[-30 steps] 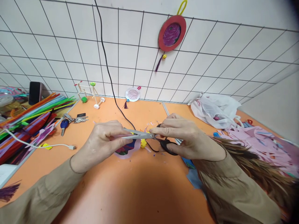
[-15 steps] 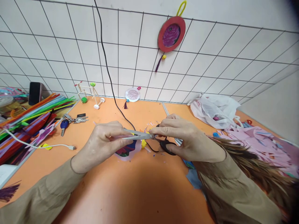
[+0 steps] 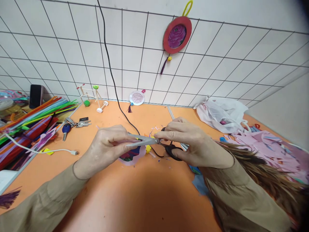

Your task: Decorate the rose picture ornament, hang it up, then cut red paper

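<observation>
My right hand (image 3: 187, 140) grips black-handled scissors (image 3: 147, 141) by their finger loops, the silver blades spread a little and pointing left. My left hand (image 3: 108, 146) is closed in a pinch at the blade tips. Whatever lies between its thumb and fingers is hidden, and the blades reach right up to the fingertips. Below the scissors, a round lilac-rimmed piece (image 3: 130, 160) with a dark coloured centre lies on the orange table (image 3: 116, 193), partly covered by my left hand and the blades. Small yellow bits and paper scraps lie just behind it.
Coloured pipe cleaners (image 3: 43, 112), keys (image 3: 66, 129) and a white cable (image 3: 58, 150) are on the left. A stick model (image 3: 93, 96) and a round tasselled ornament (image 3: 137, 98) stand by the gridded wall. To the right are a plastic bag (image 3: 220, 112), pink scraps (image 3: 260, 151) and brown feathers (image 3: 253, 167).
</observation>
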A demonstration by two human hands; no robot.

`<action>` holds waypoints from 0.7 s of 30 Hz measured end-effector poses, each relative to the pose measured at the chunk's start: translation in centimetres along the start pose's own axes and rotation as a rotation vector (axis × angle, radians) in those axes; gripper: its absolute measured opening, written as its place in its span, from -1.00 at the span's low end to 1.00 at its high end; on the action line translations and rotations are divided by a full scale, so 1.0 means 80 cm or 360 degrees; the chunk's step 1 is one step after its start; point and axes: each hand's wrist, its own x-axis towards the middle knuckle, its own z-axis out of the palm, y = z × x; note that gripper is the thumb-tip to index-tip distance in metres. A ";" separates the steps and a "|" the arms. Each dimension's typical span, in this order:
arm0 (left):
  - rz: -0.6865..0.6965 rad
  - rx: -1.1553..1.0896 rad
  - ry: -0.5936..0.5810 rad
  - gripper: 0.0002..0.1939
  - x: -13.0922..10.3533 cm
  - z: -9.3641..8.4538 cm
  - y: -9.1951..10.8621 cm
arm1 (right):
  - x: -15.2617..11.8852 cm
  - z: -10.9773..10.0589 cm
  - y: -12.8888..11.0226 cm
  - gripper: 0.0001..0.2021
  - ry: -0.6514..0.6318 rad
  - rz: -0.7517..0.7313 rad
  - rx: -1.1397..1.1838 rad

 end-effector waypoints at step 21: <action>-0.0407 -0.0060 -0.0014 -0.87 0.002 0.002 0.014 | 0.001 0.001 0.003 -0.62 0.0052 -0.0103 -0.0062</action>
